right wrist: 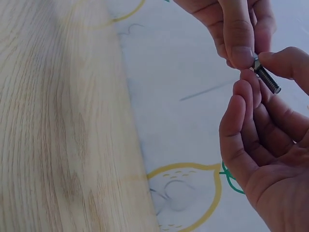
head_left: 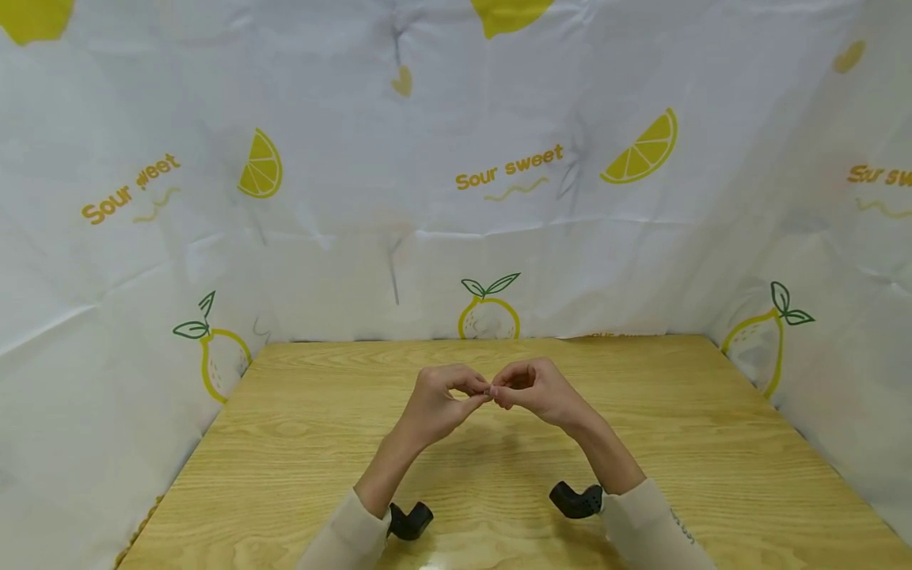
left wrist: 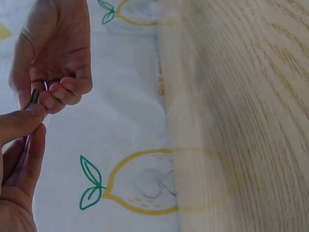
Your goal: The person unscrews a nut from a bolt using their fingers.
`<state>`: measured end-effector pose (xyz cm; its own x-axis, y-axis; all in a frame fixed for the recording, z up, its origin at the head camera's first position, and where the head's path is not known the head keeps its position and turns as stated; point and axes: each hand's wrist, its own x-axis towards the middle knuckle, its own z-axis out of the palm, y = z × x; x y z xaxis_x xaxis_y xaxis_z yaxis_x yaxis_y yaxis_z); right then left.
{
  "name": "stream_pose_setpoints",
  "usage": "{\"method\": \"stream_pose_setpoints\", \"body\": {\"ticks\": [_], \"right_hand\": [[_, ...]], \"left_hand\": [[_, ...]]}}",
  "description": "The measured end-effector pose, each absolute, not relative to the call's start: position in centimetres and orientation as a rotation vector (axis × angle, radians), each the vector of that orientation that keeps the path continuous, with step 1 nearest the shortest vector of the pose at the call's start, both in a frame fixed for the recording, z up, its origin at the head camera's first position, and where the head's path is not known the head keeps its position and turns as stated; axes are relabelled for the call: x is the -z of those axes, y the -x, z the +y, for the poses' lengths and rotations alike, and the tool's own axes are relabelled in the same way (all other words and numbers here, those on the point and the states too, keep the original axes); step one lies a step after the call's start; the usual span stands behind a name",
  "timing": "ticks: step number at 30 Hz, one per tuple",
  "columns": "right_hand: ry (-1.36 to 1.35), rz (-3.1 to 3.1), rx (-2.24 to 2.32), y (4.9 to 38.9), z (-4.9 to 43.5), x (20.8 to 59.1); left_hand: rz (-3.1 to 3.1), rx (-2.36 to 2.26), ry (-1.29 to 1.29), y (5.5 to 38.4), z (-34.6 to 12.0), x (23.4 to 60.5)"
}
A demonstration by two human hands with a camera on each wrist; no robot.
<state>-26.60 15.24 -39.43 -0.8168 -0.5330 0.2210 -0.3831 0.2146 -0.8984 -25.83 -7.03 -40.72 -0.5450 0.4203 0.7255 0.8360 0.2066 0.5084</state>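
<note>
A small dark metal bolt (right wrist: 268, 81) is held between both hands, its threaded end sticking out bare in the right wrist view. What looks like a hex nut (right wrist: 256, 63) sits further up it, partly covered by fingertips. My left hand (head_left: 440, 405) pinches the bolt at its other end between thumb and fingers; the bolt's head is hidden. From the opposite side, my right hand (head_left: 539, 393) has its thumb and forefinger at the nut, with the other fingers curled below. In the left wrist view, the bolt's end (left wrist: 35, 95) shows between the two hands.
Both hands are above a light wood-grain table (head_left: 321, 396). A white lemon-print cloth (head_left: 342, 158) hangs behind and along both sides. Black wrist-worn devices (head_left: 411, 522) stick out inward from the sleeves.
</note>
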Motion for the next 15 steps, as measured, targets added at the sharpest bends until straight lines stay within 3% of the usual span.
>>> {"method": "stream_pose_setpoints", "body": {"ticks": [15], "right_hand": [[0.918,2.368,1.708,26.51,15.49,39.27]], "left_hand": [[-2.069,1.299,1.136,25.82,-7.00,40.68]]}}
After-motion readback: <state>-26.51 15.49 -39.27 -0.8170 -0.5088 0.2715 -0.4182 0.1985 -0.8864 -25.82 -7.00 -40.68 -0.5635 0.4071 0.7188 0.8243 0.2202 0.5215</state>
